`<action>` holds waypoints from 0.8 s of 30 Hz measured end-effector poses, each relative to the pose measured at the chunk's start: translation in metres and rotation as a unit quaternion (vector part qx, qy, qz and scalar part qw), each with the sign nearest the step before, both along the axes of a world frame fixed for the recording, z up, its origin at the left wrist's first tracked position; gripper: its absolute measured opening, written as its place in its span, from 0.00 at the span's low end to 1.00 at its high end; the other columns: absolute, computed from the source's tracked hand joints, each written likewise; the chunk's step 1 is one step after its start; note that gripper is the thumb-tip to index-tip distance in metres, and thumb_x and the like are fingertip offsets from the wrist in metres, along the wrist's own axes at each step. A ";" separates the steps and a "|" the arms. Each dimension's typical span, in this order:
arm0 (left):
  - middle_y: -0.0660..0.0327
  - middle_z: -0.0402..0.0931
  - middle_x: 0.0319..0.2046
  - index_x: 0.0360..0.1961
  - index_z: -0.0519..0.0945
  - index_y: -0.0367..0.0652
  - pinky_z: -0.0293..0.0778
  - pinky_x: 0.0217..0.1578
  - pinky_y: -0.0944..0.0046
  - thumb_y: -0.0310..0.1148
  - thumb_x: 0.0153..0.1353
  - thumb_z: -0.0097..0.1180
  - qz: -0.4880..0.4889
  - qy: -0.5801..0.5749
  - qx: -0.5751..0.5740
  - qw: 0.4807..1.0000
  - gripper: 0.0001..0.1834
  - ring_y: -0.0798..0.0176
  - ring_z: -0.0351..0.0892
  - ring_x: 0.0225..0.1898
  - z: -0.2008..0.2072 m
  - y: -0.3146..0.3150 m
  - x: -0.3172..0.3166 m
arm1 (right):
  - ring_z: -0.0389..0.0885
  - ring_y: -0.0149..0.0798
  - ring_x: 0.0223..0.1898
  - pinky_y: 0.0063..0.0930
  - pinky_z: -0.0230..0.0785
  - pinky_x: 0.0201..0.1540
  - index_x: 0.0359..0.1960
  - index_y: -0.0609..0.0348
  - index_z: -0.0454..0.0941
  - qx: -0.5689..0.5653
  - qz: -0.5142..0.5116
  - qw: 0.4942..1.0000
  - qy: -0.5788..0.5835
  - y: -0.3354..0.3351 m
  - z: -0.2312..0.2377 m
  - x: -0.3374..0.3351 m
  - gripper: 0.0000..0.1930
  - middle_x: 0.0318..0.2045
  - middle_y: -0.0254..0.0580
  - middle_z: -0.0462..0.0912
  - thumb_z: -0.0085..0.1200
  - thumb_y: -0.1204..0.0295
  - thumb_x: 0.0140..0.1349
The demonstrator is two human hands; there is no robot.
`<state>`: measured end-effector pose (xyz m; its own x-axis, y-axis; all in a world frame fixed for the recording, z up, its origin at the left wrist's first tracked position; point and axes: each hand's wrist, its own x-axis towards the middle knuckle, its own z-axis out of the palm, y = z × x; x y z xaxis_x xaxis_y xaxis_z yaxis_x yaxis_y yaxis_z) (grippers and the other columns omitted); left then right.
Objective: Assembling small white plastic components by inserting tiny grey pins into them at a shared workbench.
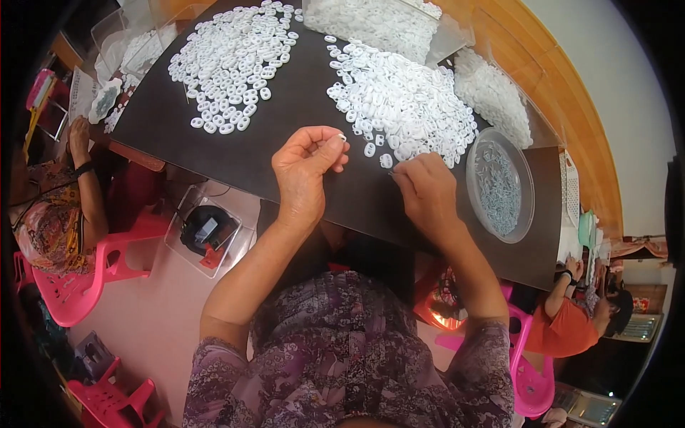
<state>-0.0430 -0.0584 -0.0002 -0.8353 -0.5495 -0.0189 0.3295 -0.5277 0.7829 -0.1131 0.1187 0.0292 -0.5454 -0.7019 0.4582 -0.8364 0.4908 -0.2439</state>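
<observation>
My left hand point(305, 167) hovers over the dark table point(235, 153), pinching a small white plastic ring point(342, 136) between thumb and fingertips. My right hand point(425, 189) rests on the table with its fingers curled at the near edge of a big heap of white plastic rings point(399, 100); what it holds is hidden. A second heap of white rings point(235, 57) lies to the left. A round clear dish point(499, 184) with small metal parts stands just right of my right hand.
Clear bags of white parts point(378, 21) lie at the table's far edge. A person in a patterned top point(53, 214) sits at left on a pink chair, another in orange point(571, 324) at right. A clear box point(207, 232) sits on the floor.
</observation>
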 end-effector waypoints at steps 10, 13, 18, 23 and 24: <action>0.58 0.78 0.27 0.33 0.77 0.33 0.68 0.27 0.74 0.23 0.57 0.56 -0.011 -0.008 -0.013 1.000 0.05 0.72 0.73 0.25 0.002 -0.001 0.004 | 0.72 0.46 0.29 0.37 0.65 0.30 0.30 0.56 0.78 0.007 -0.021 1.000 0.020 0.005 -0.002 0.003 0.07 0.24 0.42 0.72 0.58 0.79 0.48; 0.59 0.77 0.26 0.33 0.77 0.33 0.68 0.27 0.74 0.24 0.57 0.56 -0.016 -0.012 -0.012 1.000 0.05 0.72 0.73 0.25 0.002 0.000 0.006 | 0.72 0.46 0.29 0.37 0.65 0.30 0.31 0.56 0.78 0.027 -0.015 1.000 0.002 0.003 0.000 0.007 0.07 0.24 0.41 0.72 0.58 0.79 0.48; 0.58 0.78 0.27 0.34 0.77 0.33 0.69 0.27 0.74 0.24 0.57 0.56 -0.024 -0.013 -0.016 0.999 0.05 0.71 0.73 0.25 0.002 0.000 0.010 | 0.72 0.46 0.30 0.37 0.64 0.30 0.31 0.57 0.78 0.040 -0.031 0.998 0.032 0.005 -0.004 0.004 0.07 0.24 0.41 0.72 0.57 0.79 0.49; 0.60 0.77 0.26 0.33 0.78 0.34 0.68 0.27 0.75 0.24 0.57 0.56 -0.025 -0.020 -0.017 0.999 0.04 0.72 0.73 0.25 0.003 0.001 0.016 | 0.71 0.46 0.29 0.37 0.64 0.30 0.31 0.56 0.78 0.039 -0.028 0.998 0.032 0.005 -0.003 0.009 0.07 0.24 0.41 0.72 0.57 0.79 0.49; 0.60 0.77 0.26 0.33 0.78 0.34 0.68 0.27 0.75 0.24 0.57 0.56 -0.028 -0.020 -0.019 0.999 0.04 0.72 0.73 0.25 0.004 0.001 0.017 | 0.71 0.46 0.29 0.37 0.64 0.30 0.31 0.57 0.77 0.033 -0.024 0.999 0.027 0.005 -0.004 0.009 0.07 0.24 0.41 0.72 0.57 0.79 0.48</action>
<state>-0.0257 -0.0571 0.0033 -0.8637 -0.5028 -0.0338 0.2675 -0.5143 0.8148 -0.1038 0.1238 0.0254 -0.5555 -0.7051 0.4408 -0.8222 0.5447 -0.1650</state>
